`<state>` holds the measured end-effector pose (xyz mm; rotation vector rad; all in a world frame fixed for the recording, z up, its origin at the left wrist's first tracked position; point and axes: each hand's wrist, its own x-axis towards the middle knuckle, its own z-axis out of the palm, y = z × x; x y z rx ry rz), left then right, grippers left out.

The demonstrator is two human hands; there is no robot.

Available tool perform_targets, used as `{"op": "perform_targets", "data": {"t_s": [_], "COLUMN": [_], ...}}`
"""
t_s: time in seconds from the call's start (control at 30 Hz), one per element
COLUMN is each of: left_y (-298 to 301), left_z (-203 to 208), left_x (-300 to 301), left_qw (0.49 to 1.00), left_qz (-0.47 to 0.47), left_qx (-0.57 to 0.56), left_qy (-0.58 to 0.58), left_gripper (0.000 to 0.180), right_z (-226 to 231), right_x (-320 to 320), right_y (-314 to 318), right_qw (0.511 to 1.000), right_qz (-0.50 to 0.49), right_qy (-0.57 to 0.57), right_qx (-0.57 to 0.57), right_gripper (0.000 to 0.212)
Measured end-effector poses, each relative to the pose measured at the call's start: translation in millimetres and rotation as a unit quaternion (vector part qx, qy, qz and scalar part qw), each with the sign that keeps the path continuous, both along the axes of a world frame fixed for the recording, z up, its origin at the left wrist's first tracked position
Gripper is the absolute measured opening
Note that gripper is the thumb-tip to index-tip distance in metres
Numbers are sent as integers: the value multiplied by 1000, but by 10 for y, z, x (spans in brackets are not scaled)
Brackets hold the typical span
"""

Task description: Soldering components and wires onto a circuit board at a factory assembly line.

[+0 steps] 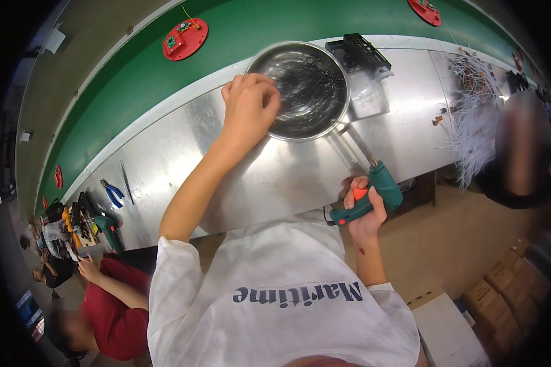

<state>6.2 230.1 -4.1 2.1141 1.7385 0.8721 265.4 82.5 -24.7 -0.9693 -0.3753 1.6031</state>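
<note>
A round steel bowl (256,63) stands on the metal bench, with many small dark pieces, probably screws, lying loose inside. Over its left rim my left hand (246,107) is closed, thumb and fingers curled together; whatever they may pinch is too small to make out. My right hand (368,215) is wrapped round the grip of a green electric screwdriver (387,186) with an orange trigger, at the bench's front edge. Its long shaft (362,147) points up and away toward the right side of the bowl.
A black slotted plastic part (364,52) and a clear bag (371,96) lie right of the bowl. White wires (471,116) heap farther right. Blue pliers (112,193) and tweezers (127,182) lie left. Red discs (185,40) sit on the green belt (128,85). A co-worker (113,306) sits at left.
</note>
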Motion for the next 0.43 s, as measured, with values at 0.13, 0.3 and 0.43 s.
{"op": "perform_targets", "data": {"t_s": [0.13,0.3,0.43], "left_y": [15,-65,-403], "left_z": [11,105,217], "left_x": [-28,-32,-84], "left_qw": [995,944,883], "left_qz": [35,63,26], "left_qx": [46,-32,-96], "left_qy": [-85,-321,-458], "left_gripper": [8,9,21], "right_z": [-7,47,283], "right_x": [14,3,191], "right_y": [5,26,25], "right_qw": [1000,1000,984], "right_qz": [-15,-19,-84], "right_qy": [17,11,-154], "right_qx": [-5,-2,23], "right_gripper": [27,27,29]}}
